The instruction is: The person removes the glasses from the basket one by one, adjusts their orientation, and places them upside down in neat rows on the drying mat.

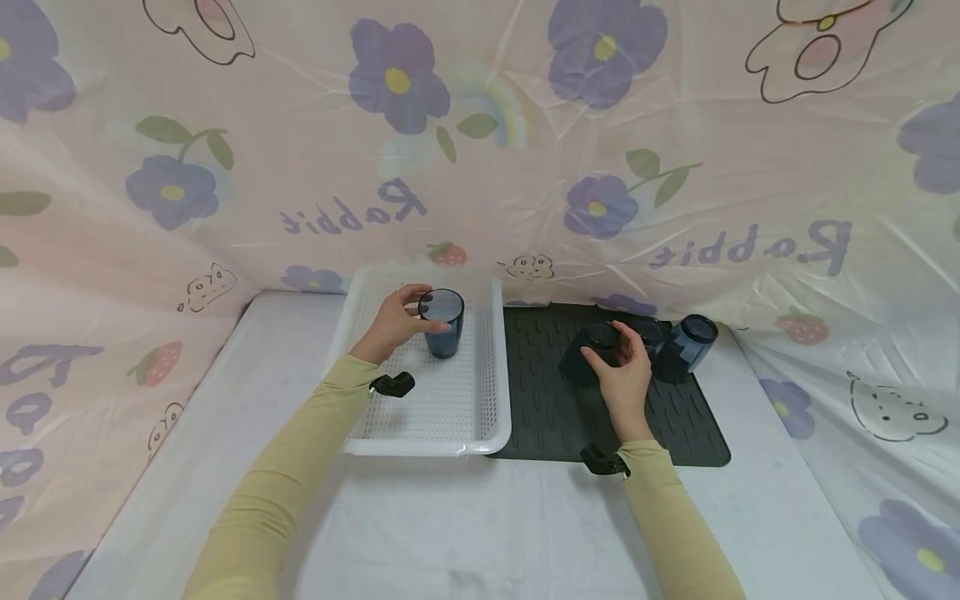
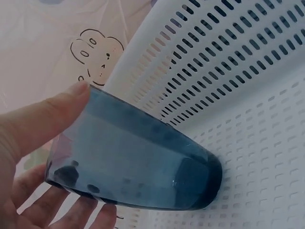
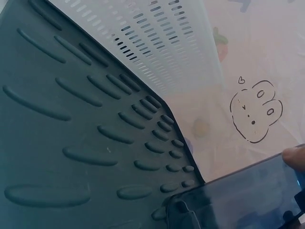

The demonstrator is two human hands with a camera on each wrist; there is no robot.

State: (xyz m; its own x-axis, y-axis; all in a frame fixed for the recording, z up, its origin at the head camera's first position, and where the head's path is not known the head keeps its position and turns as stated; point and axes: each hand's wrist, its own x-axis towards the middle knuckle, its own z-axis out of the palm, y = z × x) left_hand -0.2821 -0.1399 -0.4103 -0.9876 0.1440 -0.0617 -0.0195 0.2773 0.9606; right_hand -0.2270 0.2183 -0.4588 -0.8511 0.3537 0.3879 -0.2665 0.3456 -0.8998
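Observation:
My left hand [image 1: 397, 323] grips a blue tinted drinking glass [image 1: 444, 337] near its rim, thumb on one side and fingers on the other. That glass stands nearly upright inside the white perforated basket [image 1: 420, 448]; whether its base touches the basket floor I cannot tell. Over the dark ribbed mat [image 1: 536, 417], my right hand [image 1: 628, 383] holds another dark blue glass [image 1: 576, 365] between thumb and fingers. In the right wrist view this glass [image 3: 243, 191] is cut off by the frame, with only a fingertip and thumb area showing.
Two more dark blue glasses, one in front [image 1: 684, 350] and one partly hidden [image 1: 651, 332], stand at the mat's right side. The basket borders the mat's left edge. A patterned curtain [image 1: 487, 192] rises behind the white table [image 1: 450, 525].

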